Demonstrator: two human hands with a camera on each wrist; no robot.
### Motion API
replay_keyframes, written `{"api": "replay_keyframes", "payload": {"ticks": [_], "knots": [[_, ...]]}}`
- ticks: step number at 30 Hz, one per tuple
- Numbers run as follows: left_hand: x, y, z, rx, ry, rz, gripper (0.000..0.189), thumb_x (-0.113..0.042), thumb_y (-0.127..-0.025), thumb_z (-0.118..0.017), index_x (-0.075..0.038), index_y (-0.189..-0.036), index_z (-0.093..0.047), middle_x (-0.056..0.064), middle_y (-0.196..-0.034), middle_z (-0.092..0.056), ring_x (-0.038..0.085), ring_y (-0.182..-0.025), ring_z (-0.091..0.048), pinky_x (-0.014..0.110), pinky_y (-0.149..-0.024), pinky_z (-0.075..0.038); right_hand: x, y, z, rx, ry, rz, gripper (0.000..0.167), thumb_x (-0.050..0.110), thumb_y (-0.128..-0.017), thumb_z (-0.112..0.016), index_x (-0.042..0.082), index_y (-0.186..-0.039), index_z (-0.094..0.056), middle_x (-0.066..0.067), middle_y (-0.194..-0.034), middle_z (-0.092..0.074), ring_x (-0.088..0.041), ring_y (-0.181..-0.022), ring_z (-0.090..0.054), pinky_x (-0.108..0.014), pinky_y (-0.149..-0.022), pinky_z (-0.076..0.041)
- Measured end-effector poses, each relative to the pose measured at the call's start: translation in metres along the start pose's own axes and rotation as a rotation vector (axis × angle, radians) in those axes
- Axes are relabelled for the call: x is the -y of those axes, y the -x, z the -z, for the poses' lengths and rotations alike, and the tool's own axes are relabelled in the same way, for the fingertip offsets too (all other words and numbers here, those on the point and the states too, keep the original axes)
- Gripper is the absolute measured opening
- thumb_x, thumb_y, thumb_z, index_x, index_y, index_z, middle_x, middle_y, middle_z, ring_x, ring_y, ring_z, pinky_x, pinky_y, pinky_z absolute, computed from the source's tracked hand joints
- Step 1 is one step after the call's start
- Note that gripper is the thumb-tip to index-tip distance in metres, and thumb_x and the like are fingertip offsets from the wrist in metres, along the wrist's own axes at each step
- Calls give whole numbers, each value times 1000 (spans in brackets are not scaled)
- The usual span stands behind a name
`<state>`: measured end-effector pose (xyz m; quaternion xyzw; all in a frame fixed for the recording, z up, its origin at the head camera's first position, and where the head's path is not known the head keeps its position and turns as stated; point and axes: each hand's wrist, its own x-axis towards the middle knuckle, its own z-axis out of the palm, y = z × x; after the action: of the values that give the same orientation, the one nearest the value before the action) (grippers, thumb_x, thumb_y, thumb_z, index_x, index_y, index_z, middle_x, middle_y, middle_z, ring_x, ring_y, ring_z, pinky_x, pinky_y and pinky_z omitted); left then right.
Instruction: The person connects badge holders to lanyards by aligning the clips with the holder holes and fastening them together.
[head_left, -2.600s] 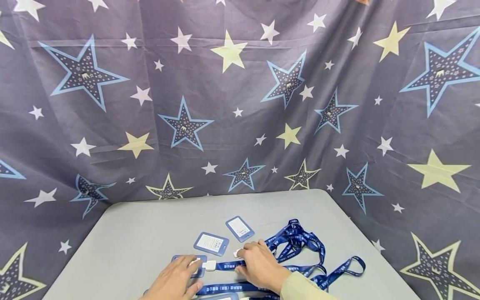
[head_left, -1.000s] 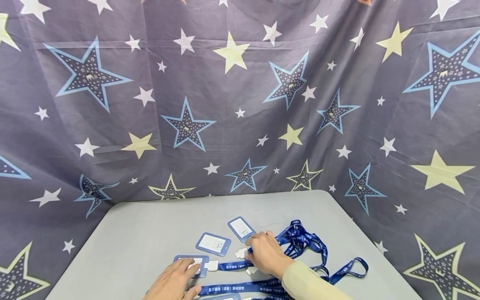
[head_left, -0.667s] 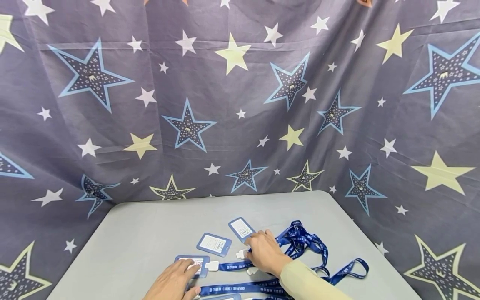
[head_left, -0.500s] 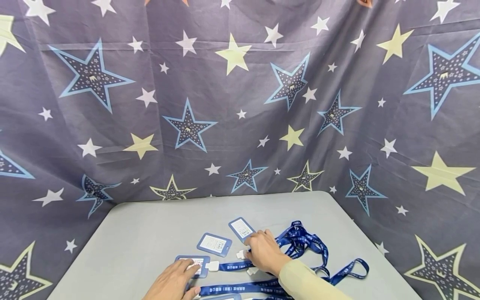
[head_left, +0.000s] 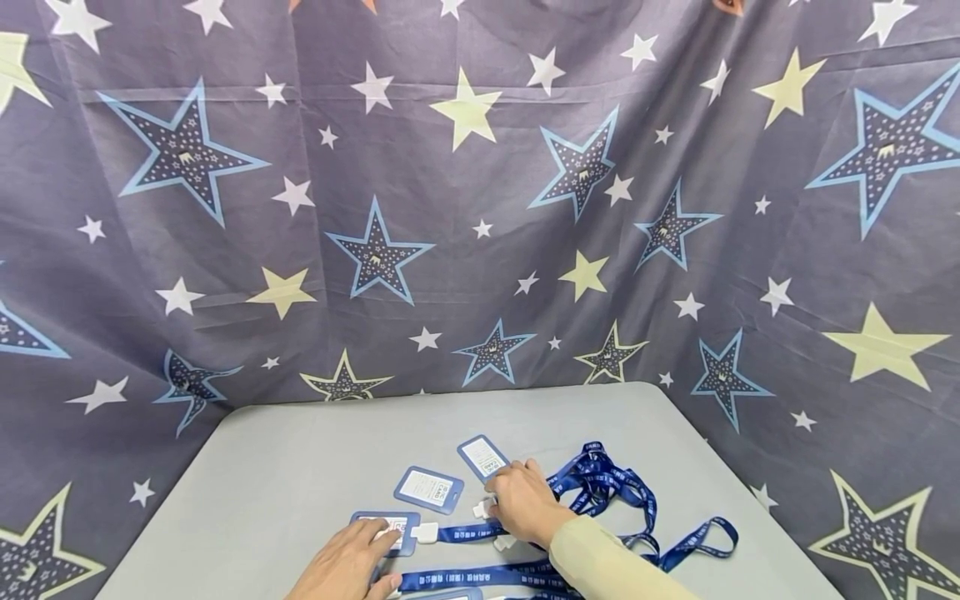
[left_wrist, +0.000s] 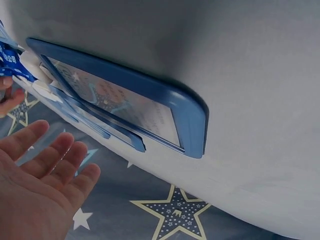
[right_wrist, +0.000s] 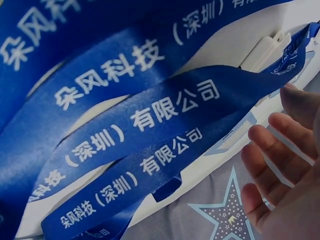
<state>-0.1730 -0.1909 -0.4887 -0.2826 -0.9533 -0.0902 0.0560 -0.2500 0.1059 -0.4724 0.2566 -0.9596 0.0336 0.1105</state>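
Note:
My left hand lies with extended fingers over a blue-framed card holder, joined by a white clip to a blue lanyard. The left wrist view shows these fingers relaxed beside a large near card holder. Bent over the lanyards, my right hand has its thumb by a white clip and its fingertips at the lower corner of another card holder. Its fingers look loosely bent in the right wrist view; contact there is unclear.
A loose card holder lies left of the right hand. The tangled lanyards spread to the right, ending in a loop. More lanyard and a card holder show at the front edge. A star-patterned curtain surrounds the grey table.
My right hand has shifted right and away from me since the first frame, from the clip to the card holder's corner, and lately slightly left. The left hand stays almost where it was.

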Motion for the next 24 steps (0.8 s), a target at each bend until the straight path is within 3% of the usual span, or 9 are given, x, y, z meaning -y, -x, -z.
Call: {"api": "replay_keyframes", "payload": {"ticks": [13,24], "knots": [[2,1,-1,6,11,7,61,-54,-96,-62,-4,-131,-66,16,-129,-63,35,-121,-58,57,-106,-47,3,-3,-4,8,12,7,23,26,-81,-86,21,-102,-80,6,-97,-74,-13,-82,-57,-30,-70,-32],[3,-1,-4,-5,8,-10,62,-54,-97,-60,-2,-130,-66,16,-128,-63,35,-120,-59,57,-104,-48,2,-4,-16,-17,36,19,18,26,-78,-86,22,-94,-79,8,-95,-75,-16,-93,-63,-32,-74,-36]]}}
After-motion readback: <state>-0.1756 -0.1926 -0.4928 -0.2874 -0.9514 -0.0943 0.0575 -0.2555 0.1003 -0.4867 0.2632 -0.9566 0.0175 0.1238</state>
